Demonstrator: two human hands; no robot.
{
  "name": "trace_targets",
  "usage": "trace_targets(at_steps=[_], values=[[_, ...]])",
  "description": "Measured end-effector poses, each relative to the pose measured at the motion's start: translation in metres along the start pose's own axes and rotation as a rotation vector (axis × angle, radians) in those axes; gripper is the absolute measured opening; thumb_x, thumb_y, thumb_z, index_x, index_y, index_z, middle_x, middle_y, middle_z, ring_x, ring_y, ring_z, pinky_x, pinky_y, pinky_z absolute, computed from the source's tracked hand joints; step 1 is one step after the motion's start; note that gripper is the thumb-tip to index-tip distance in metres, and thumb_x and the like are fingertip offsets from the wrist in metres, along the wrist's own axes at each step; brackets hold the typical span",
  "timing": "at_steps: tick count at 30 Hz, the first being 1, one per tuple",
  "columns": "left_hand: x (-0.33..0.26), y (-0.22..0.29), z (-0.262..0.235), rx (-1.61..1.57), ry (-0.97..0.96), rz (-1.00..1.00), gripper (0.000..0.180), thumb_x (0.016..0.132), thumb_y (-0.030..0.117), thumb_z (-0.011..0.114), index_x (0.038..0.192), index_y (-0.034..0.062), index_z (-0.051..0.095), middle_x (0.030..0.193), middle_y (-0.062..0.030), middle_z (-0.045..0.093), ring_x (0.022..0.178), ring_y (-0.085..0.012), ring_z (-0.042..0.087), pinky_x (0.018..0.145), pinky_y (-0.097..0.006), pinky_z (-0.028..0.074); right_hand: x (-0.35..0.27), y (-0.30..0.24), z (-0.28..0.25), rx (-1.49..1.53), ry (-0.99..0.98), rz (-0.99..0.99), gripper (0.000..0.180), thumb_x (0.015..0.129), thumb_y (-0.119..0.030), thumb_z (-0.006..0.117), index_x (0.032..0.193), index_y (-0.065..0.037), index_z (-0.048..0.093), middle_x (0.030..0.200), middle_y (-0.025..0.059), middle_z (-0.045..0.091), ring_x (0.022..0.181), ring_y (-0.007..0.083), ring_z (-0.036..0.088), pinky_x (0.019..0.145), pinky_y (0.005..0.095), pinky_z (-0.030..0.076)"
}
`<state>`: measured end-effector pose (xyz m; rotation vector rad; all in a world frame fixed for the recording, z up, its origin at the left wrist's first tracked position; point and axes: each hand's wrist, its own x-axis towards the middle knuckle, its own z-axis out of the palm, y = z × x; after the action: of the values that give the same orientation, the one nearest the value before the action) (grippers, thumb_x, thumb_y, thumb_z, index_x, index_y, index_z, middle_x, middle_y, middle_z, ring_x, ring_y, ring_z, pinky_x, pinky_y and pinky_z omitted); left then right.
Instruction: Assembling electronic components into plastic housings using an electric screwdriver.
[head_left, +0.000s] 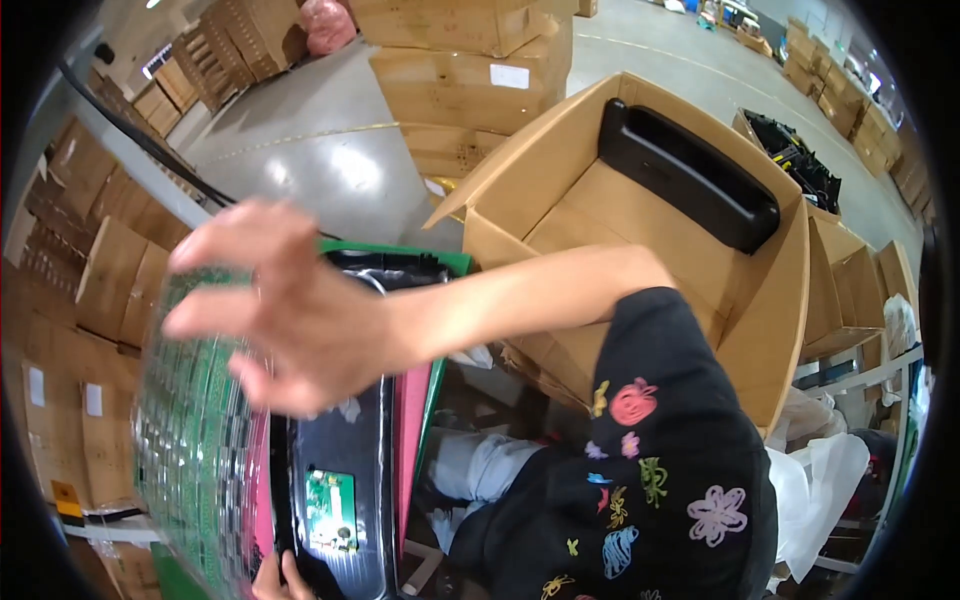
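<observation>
A long black housing lay lengthwise in the lower left-centre of the frame, its upper part partly hidden behind the raised arm. A small green circuit board rested on its dark surface, toward the lower end. The left hand showed only as a few fingertips at the bottom edge of the frame, at the housing's left rim; whether they gripped it or merely rested there could not be told. The right hand, blurred, reached in from the right and hung at left-centre, in front of the housing's upper part and the neighbouring trays. Its fingers were spread and loosely bent, thumb well apart from them, with nothing seen between them.

Pink sheeting showed along both sides of the housing, and a green surface edged out beyond its top. Just left of it stood clear plastic trays with green contents. The right arm's black sleeve, decorated with colourful flowers, filled the lower right-centre, beside pale blue trousers.

Above the forearm, a large open carton held another long black part against its far wall. Stacked cartons rose at top centre, a pink bundle sat on the grey floor farther left, and white plastic hung at lower right.
</observation>
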<state>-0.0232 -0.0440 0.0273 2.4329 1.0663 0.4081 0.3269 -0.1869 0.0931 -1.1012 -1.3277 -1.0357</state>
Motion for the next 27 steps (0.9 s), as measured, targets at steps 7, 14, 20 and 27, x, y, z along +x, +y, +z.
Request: trace_targets(at_steps=[7, 14, 20, 27], values=[[-0.087, -0.03, -0.023, 0.006, 0.716, 0.234, 0.027, 0.092, 0.017, 0.068, 0.102, -0.0085, 0.068, 0.091, -0.0189, 0.07, 0.083, -0.0205, 0.065, 0.076, -0.03, 0.052, -0.052, 0.162, -0.27, -1.012, -0.117, 0.147, 0.053, 0.071, -0.011, 0.063, 0.122, -0.005, 0.048, 0.13, 0.0187, 0.045, 0.125, 0.035, 0.039, 0.104, 0.0483, 0.029], [-0.132, -0.009, -0.04, -0.824, 1.254, -0.531, 0.016, 0.092, 0.011, 0.055, 0.104, 0.003, 0.063, 0.092, -0.0121, 0.062, 0.077, -0.0276, 0.058, 0.075, -0.039, 0.047, -0.156, 0.208, -0.52, -1.826, -0.815, 1.357, 0.08, 0.083, -0.055, 0.066, 0.145, -0.012, 0.039, 0.143, 0.0202, 0.044, 0.132, 0.0409, 0.043, 0.102, 0.0575, 0.041], [-0.174, -0.019, -0.081, -1.182, 1.314, -0.494, 0.017, 0.077, 0.013, 0.059, 0.093, 0.0066, 0.06, 0.095, -0.0057, 0.065, 0.086, -0.0207, 0.065, 0.081, -0.037, 0.056, -0.188, 0.174, -0.552, -1.828, -0.929, 1.549, 0.075, 0.086, -0.039, 0.068, 0.145, -0.004, 0.036, 0.139, 0.0198, 0.051, 0.125, 0.0362, 0.053, 0.104, 0.0495, 0.044], [-0.186, -0.107, -0.082, -1.123, 1.406, -0.525, 0.026, 0.086, 0.021, 0.059, 0.106, 0.0045, 0.06, 0.106, -0.0114, 0.069, 0.092, -0.0235, 0.07, 0.083, -0.037, 0.057, -0.204, 0.121, -0.613, -2.012, -1.113, 1.097, 0.077, 0.073, -0.048, 0.072, 0.127, 0.002, 0.051, 0.117, 0.0213, 0.063, 0.108, 0.0341, 0.064, 0.091, 0.0471, 0.051]])
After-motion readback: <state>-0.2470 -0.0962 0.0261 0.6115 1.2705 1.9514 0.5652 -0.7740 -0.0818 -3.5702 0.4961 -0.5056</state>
